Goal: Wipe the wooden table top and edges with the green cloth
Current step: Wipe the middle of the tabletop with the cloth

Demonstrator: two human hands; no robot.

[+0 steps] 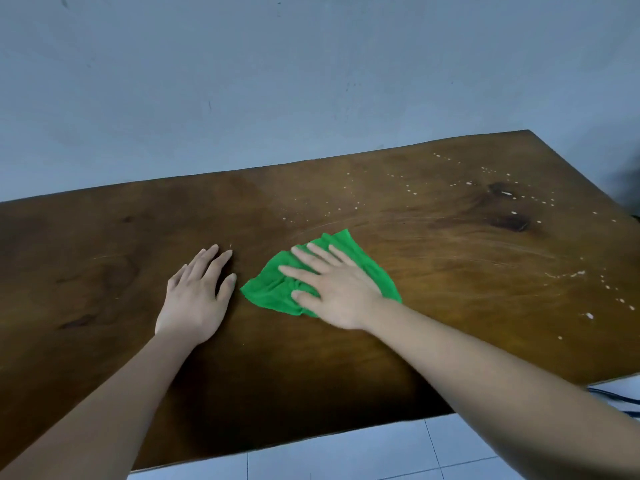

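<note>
The wooden table point(433, 237) fills the middle of the head view, dark brown with knots. A crumpled green cloth point(277, 289) lies on the top near the centre. My right hand point(332, 289) presses flat on the cloth with fingers spread, covering its right half. My left hand point(197, 296) rests palm down on the bare wood just left of the cloth, holding nothing. White droplets point(467, 183) speckle the far right part of the top, and faint wipe streaks curve across the wood right of the cloth.
A plain grey-blue wall point(277, 81) runs along the table's far edge. White floor tiles point(381, 452) show below the near edge. Dark cables point(620, 398) lie on the floor at the right, beside the table's corner.
</note>
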